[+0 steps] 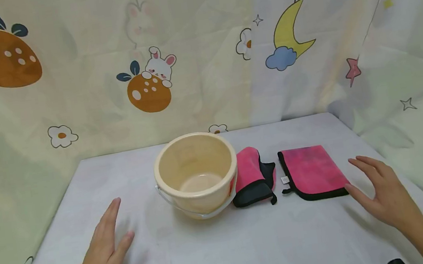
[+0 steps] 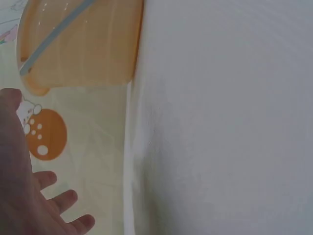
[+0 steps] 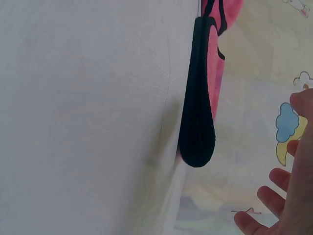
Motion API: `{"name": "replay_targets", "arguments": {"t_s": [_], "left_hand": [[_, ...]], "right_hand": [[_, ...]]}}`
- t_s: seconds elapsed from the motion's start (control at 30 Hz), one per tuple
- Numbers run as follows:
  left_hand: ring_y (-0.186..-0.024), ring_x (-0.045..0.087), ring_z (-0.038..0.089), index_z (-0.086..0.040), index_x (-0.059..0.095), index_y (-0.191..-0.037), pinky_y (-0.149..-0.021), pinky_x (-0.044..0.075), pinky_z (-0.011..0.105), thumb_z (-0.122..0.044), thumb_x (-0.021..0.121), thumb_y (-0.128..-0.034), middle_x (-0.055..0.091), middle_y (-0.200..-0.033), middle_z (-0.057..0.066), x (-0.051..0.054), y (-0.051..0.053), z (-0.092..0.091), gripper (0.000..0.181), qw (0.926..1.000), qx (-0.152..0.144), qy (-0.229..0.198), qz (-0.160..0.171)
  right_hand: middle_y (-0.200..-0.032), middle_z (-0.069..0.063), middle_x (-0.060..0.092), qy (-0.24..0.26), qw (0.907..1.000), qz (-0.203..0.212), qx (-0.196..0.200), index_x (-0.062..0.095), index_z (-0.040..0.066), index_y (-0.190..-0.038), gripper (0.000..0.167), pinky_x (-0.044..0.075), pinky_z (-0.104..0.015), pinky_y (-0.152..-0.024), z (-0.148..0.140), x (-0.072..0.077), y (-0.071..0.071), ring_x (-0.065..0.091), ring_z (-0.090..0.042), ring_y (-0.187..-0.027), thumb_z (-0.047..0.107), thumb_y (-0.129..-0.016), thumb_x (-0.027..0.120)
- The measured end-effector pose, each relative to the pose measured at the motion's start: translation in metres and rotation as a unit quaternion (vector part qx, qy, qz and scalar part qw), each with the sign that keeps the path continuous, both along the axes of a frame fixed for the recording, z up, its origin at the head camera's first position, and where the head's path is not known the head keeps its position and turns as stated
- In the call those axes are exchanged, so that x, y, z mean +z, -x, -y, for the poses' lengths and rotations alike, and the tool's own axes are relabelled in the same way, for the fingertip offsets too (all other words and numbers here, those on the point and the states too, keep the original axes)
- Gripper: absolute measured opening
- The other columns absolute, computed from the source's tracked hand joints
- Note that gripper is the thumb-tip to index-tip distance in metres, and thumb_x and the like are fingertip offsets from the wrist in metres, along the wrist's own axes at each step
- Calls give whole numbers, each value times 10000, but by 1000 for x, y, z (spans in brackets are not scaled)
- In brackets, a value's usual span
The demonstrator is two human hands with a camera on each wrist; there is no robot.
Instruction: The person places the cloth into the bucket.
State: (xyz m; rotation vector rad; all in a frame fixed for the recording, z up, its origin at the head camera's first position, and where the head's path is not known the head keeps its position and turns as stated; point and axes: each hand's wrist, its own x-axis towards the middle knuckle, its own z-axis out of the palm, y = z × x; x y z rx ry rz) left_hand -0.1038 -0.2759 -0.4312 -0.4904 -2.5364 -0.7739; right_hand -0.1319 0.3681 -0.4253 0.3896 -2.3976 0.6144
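Note:
A cream bucket (image 1: 201, 201) with a pale handle stands upright toward the back of the table; its side (image 2: 93, 44) shows in the left wrist view. Right of it lies a folded pink cloth (image 1: 247, 167) with black trim, and beyond that a flatter folded pink cloth (image 1: 314, 169) with black edging and a small white tag. My left hand (image 1: 100, 253), fingers relaxed, is held left of the bucket and touches nothing. My right hand (image 1: 384, 193), fingers spread, hovers by the flatter cloth's right corner; whether the thumb touches it I cannot tell.
The table has a white cover (image 1: 213, 262). A small black object (image 1: 396, 263) sits at the front right edge. Behind and beside the table hangs a printed curtain (image 1: 86, 77) with rabbits, flowers, a moon and stars.

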Motion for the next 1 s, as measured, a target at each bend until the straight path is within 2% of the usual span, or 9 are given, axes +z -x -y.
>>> {"name": "replay_targets", "arguments": {"t_s": [0.07,0.13,0.23,0.37,0.43,0.57,0.7,0.87,1.0], "left_hand": [[-1543,231,80,-162,203,-1663,-1179,78,52,-128,647,-978,325,-1655,186,0,2,-3,817,9997,-128,-207,37],[-1511,228,-18,-173,189,-1666,-1154,128,38,-79,604,-994,309,-1669,137,0,3,-8,795,9978,-330,-553,156],[-1458,269,-96,-207,175,-1667,-1102,221,41,-25,525,-1017,297,-1676,3,0,3,-15,761,9909,-557,-1168,372],[-1439,329,-100,-197,203,-1660,-1070,293,60,14,476,-1016,327,-1647,-128,1,5,-23,731,9825,-666,-1709,329],[-1443,351,-72,-168,226,-1654,-1078,304,63,37,487,-999,352,-1639,-129,0,7,-25,735,9809,-703,-1805,183],[-1458,366,-19,-132,249,-1646,-1097,311,76,64,488,-977,377,-1645,-55,3,8,-30,737,9776,-827,-1933,-1],[-1459,380,3,-126,230,-1649,-1107,336,94,56,404,-1005,380,-1641,-55,7,8,-34,691,9695,-947,-2252,212],[-1465,395,49,-127,201,-1654,-1102,382,125,7,307,-1036,378,-1644,-16,13,8,-41,641,9475,-1148,-2917,630],[-1456,415,79,-122,214,-1651,-1094,419,145,-38,305,-1055,386,-1634,30,19,10,-48,609,9263,-1345,-3440,745]], "right_hand": [[-1438,-259,506,60,9999,118,-23,573,74,-1443,683,210,-213,-1211,1,-1,1,448,-494,-1252,85,-801,808],[-1456,-260,489,143,9996,240,-24,564,83,-1452,680,271,-383,-1220,2,-2,1,433,-508,-1270,91,-815,803],[-1479,-263,466,267,9989,398,-13,558,96,-1458,674,325,-622,-1128,4,-2,1,412,-526,-1288,90,-827,797],[-1496,-263,449,380,9981,486,-10,561,118,-1461,655,336,-763,-1012,7,-1,5,391,-541,-1310,110,-848,793],[-1502,-263,445,420,9979,496,-2,562,126,-1464,650,336,-788,-964,9,0,8,385,-544,-1321,120,-856,790],[-1507,-268,439,435,9979,480,18,556,122,-1469,639,333,-801,-953,11,2,13,385,-546,-1327,136,-869,777],[-1505,-274,432,413,9974,585,-20,543,109,-1474,648,344,-814,-931,14,1,17,383,-537,-1331,159,-874,780],[-1516,-275,415,309,9962,806,-59,508,109,-1501,696,368,-812,-897,16,-2,19,380,-534,-1332,202,-872,790],[-1538,-274,387,307,9944,1000,-112,469,108,-1530,747,365,-828,-891,15,-5,21,361,-537,-1353,243,-872,794]]}}
